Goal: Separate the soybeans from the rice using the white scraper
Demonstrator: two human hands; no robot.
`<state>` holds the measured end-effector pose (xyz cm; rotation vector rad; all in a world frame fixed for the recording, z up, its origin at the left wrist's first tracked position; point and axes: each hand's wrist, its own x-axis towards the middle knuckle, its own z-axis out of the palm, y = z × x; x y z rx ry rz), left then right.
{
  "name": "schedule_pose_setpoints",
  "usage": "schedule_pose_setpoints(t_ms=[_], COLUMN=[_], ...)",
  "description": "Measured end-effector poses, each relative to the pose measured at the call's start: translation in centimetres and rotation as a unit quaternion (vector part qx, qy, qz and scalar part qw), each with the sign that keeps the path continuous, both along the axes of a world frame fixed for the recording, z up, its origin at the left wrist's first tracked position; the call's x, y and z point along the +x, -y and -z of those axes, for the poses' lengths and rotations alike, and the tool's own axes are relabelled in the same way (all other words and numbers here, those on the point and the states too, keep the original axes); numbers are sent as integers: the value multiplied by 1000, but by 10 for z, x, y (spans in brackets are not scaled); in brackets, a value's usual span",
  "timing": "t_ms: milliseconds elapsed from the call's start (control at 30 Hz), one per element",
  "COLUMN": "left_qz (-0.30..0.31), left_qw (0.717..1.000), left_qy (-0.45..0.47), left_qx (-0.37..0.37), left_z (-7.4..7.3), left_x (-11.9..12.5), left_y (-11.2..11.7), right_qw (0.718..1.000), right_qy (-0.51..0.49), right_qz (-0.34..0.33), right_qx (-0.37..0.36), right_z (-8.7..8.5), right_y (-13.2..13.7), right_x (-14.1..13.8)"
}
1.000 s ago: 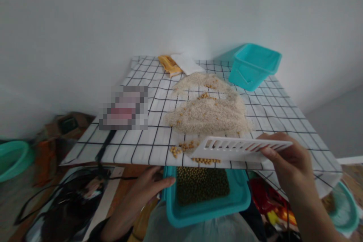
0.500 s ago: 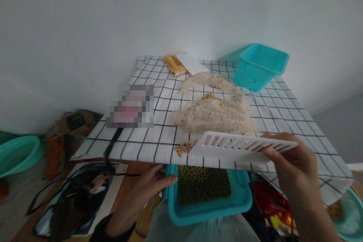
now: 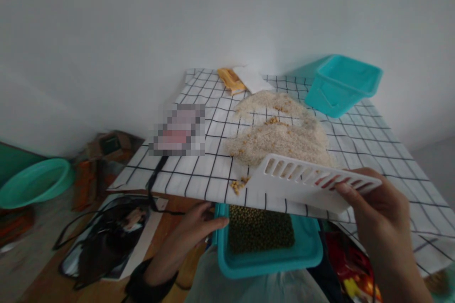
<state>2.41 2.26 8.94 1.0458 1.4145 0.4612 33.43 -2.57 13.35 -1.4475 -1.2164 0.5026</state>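
My right hand (image 3: pixel 382 206) grips the right end of a white slotted plastic panel (image 3: pixel 302 187), tilted on its long edge near the table's front. Some yellow kernels (image 3: pixel 239 185) lie by the panel's left end. Behind it spreads a pale heap of fine grain (image 3: pixel 284 139) with a few yellow kernels mixed in. Below the table edge, my left hand (image 3: pixel 199 222) holds the left rim of a teal plastic bin (image 3: pixel 270 267), thumb over the rim and other fingers partly hidden. Inside the bin are small green and yellowish beans or kernels (image 3: pixel 263 232).
A checked cloth (image 3: pixel 209 170) covers the table. An upright teal bin (image 3: pixel 343 85) stands at the back right. A yellow packet (image 3: pixel 231 80) and white paper (image 3: pixel 253 80) lie at the back. Left are a blurred-out object (image 3: pixel 179 130) with a strap and a green basin (image 3: pixel 39 182) on the floor.
The whole view has swung a little to the left, so things appear farther right. The panel's slotted edge looks slightly raised. Both hands keep their holds.
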Motion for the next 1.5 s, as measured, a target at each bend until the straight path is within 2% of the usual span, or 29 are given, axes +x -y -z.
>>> schedule_pose_setpoints(t_ms=[100,533,833,1133,1500], left_qz=[4,4,3,5,-16], left_qw=[1000,999,999,1000,1000], left_qy=[20,-25,-26,-20,2], left_qx=[10,19,22,13,-17], left_z=[0,-6,-14,-6,-5], left_x=[0,0,1,-5,-10], left_y=[1,2,3,2,-2], right_qw=[1000,1000,1000,1000,999], right_qy=[-3,-24,-10,-20,6], right_qz=[5,-14,10,-1,-32], right_qx=[1,-7,3,7,23], right_z=[2,-1,0,-1,-3], right_y=[-2,-7,-10,-18,-22], right_x=[-2,-12,-15,-20,-28])
